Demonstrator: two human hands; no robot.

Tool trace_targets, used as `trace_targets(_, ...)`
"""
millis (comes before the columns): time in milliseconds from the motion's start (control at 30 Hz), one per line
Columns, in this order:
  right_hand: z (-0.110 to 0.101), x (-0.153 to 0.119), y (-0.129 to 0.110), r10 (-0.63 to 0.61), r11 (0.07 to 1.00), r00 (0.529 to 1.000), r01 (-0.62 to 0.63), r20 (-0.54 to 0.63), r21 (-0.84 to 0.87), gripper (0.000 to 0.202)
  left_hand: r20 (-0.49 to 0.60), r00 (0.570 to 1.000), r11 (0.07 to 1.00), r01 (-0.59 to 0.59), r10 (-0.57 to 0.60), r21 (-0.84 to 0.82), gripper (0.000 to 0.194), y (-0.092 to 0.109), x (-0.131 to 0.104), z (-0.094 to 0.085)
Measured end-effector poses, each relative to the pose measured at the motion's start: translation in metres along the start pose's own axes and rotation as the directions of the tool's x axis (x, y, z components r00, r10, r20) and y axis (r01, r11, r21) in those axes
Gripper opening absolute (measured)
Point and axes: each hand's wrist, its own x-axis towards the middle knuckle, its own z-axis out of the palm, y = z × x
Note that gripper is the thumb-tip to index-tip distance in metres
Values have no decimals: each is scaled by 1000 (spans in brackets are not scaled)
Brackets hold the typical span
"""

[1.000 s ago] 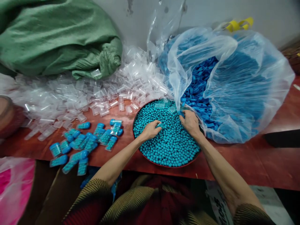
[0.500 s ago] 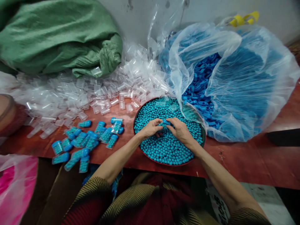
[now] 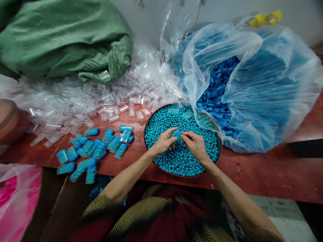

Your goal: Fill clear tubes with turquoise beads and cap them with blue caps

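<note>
Between both hands is a small clear bottle with a blue cap [image 3: 177, 133]. My left hand [image 3: 165, 142] is closed around its body, which the fingers partly cover. The thumb and fingers of my right hand [image 3: 193, 144] pinch at the blue cap. Below them lies a round tray [image 3: 145, 136] full of turquoise beads [image 3: 185, 164]. Capped bottles of beads [image 3: 99, 148] lie in a loose group on the table to the left of the tray. A couple of clear empty bottles [image 3: 174, 110] rest on the beads at the tray's far side.
A heap of clear empty bottles [image 3: 75, 101] spreads along the back of the red table [image 3: 252, 171]. A green sack [image 3: 63, 40] stands behind it. On the right, a translucent plastic bag [image 3: 267, 94] holds blue caps [image 3: 218, 90]. A pink bag [image 3: 22, 198] sits low at left.
My right hand has shifted its fingers on the blue cap, and the hands have tilted the bottle and moved slightly. The piles have stayed as they were; the view shifted a little.
</note>
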Motion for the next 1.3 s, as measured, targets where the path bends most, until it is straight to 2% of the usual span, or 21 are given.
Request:
trace_targets(100, -5, -3, -4, -110, 991, 992, 114, 54, -71, 19, -34, 999, 1000, -10, 10, 1, 45, 2, -5, 2)
trace_targets(200, -8, -5, -6, -239, 961, 966, 250, 103, -117, 19, -72, 997, 1000, -29, 29, 1, 36, 3, -10, 8)
trace_targets(267, -7, -8, -7, -318, 931, 943, 331, 103, -153, 19, -115, 992, 999, -44, 43, -9, 34, 2, -11, 12)
trace_targets(333, -2, -13, -6, -351, 918, 934, 356, 59, -177, 20, -162, 986, 998, -40, 33, -39, 34, 3, -11, 16)
trace_targets(400, 5, -19, -5, -311, 938, 950, 302, -26, -172, 22, -162, 987, 997, -4, -9, -80, 34, 4, -10, 16)
trace_targets(467, 9, -22, -3, -218, 970, 973, 209, -70, -125, 25, -120, 992, 995, 34, -46, -98, 37, 5, -9, 12)
trace_targets(533, 9, -22, -1, -114, 992, 993, 114, 12, -48, 30, -67, 996, 994, 57, -64, -95, 41, 5, -8, 5)
trace_targets(633, 3, -16, 1, -31, 1000, 980, 31, 197, -1, 28, -12, 996, 990, 89, -90, -108, 49, 3, -9, -5)
trace_targets(733, -6, -11, -1, -48, 995, 965, 70, 258, -77, 21, 22, 993, 982, 119, -117, -145, 55, 1, -13, -9)
trace_targets(867, -13, -10, -6, -108, 966, 953, 168, 284, -196, 13, 63, 985, 968, 168, -159, -189, 64, 3, -17, -9)
trace_targets(1033, -16, -11, -4, -122, 977, 950, 166, 289, -131, 13, 93, 979, 962, 196, -181, -190, 65, 10, -21, -8)
trace_targets(1200, -14, -14, -3, -171, 955, 950, 226, 262, -194, 10, -13, 982, 971, 184, -188, -153, 57, 12, -25, 4)
trace_targets(1300, -14, -18, -9, -222, 927, 941, 285, 256, -243, 10, -87, 984, 978, 139, -153, -158, 48, 8, -27, 12)
